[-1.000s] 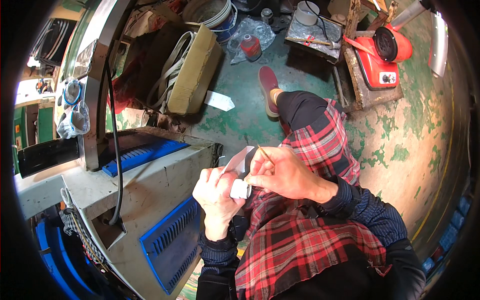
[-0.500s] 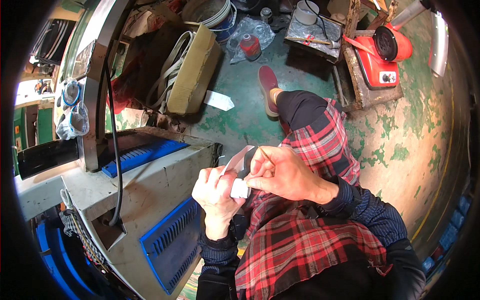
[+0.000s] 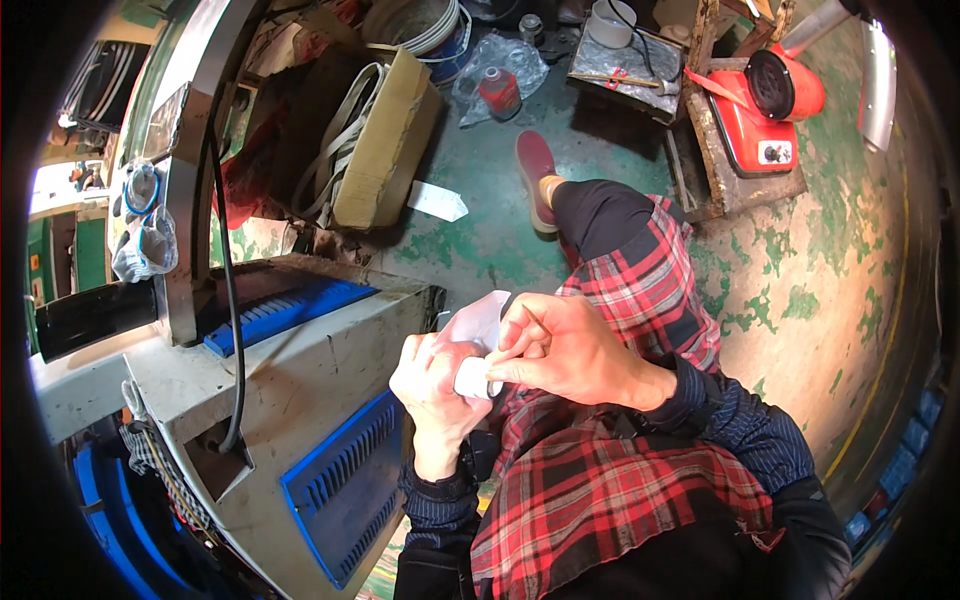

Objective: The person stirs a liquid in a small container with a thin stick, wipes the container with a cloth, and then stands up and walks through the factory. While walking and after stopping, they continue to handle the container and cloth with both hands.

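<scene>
My left hand (image 3: 436, 378) is closed around a white plastic piece with a round, cylinder-like end (image 3: 473, 378) that faces my right hand. A pale, thin-walled part (image 3: 477, 318) sticks out past my left fingers on the far side; whether both belong to one piece I cannot tell. My right hand (image 3: 570, 350) pinches a thin brown stick (image 3: 536, 319), its upper end showing above the fingers. The right thumb and fingertips touch the rim of the white end. Fingers hide the stick's lower end.
At my left stands a grey machine housing (image 3: 290, 345) with a blue vented panel (image 3: 345, 485) and a black cable (image 3: 232, 330). Ahead are a cardboard box (image 3: 388, 140), a red bottle (image 3: 499, 93) and a small table (image 3: 620, 85). A red device (image 3: 755, 130) stands at far right.
The white piece has turned a little in my left hand, so its pale thin part shows broader. The right hand stays against the round end with the stick.
</scene>
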`<state>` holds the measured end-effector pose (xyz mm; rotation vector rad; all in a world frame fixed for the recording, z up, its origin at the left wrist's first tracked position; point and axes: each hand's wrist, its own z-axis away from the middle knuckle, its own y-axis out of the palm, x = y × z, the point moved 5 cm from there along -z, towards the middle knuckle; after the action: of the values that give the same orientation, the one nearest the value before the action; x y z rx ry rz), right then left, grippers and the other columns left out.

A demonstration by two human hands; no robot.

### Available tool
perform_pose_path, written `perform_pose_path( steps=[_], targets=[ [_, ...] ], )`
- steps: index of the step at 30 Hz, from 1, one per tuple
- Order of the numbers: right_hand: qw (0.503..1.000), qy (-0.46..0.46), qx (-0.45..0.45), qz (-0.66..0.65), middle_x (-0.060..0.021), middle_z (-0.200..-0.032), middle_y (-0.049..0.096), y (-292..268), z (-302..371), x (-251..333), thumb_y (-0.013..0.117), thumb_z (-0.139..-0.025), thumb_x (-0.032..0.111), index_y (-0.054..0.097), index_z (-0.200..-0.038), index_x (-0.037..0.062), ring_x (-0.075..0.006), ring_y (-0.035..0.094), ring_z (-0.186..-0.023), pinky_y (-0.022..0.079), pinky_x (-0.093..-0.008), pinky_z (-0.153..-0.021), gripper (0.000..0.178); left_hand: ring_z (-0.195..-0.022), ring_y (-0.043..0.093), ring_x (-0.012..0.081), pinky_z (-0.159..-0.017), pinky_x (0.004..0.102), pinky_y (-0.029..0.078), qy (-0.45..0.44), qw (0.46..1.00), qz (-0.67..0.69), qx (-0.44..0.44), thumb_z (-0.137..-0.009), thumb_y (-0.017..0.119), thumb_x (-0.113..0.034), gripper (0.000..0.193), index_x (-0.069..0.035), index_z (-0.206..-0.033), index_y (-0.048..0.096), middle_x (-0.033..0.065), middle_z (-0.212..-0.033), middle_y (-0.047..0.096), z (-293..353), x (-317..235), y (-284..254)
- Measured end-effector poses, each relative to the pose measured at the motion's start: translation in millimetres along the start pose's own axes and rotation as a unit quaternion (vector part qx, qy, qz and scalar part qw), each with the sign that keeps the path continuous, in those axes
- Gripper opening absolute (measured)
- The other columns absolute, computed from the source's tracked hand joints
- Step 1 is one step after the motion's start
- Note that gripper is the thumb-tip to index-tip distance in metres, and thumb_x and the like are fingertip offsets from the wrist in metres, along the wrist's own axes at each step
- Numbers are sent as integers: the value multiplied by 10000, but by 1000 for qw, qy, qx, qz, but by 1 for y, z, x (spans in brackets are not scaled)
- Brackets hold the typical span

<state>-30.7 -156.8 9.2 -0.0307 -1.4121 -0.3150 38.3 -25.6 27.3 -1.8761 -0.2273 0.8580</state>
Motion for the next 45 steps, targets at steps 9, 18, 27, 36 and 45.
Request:
perform_pose_path(
  steps=[9, 18, 27, 36, 45],
  targets=[
    [999, -16, -21, 22, -57, -636, 616, -1, 0, 6, 698, -769, 94, 522, -796, 21, -69, 610, -616, 426, -200, -503, 192, -658, 545, 268, -573, 338, 451, -70, 982, 172, 35, -515, 653, -87, 227, -77, -736, 600, 102, -740, 601, 8, 11, 15],
    [998, -41, -35, 39, -63, -677, 652, 0, 1, -1, 702, -755, 83, 521, -831, 21, -71, 620, -629, 450, -210, -523, 207, -700, 574, 197, -622, 292, 449, -182, 915, 349, 86, -562, 653, -9, 184, -12, -741, 610, 94, -745, 588, 18, 14, 30],
    [987, -113, -55, 103, -63, -654, 649, 0, 3, 6, 703, -751, 109, 499, -845, 29, -138, 665, -627, 482, -229, -513, 238, -695, 568, 163, -625, 262, 438, -223, 871, 425, 108, -580, 653, 6, 199, -11, -777, 624, 78, -758, 577, 27, 15, 40],
    [991, -75, -36, 101, -167, -715, 619, 0, 3, 4, 652, -773, 178, 485, -857, 36, -324, 642, -691, 501, -351, -566, 235, -704, 562, 123, -627, 242, 433, -250, 844, 454, 139, -567, 609, 45, 235, -8, -796, 624, 44, -796, 566, 35, 20, 47],
    [987, -101, -58, 112, -97, -669, 619, 1, 3, 4, 672, -770, 83, 426, -863, 42, -186, 660, -637, 487, -269, -547, 266, -738, 568, 108, -643, 231, 436, -254, 841, 460, 130, -547, 594, 64, 278, 4, -818, 615, 33, -806, 566, 36, 21, 49]
  ],
)
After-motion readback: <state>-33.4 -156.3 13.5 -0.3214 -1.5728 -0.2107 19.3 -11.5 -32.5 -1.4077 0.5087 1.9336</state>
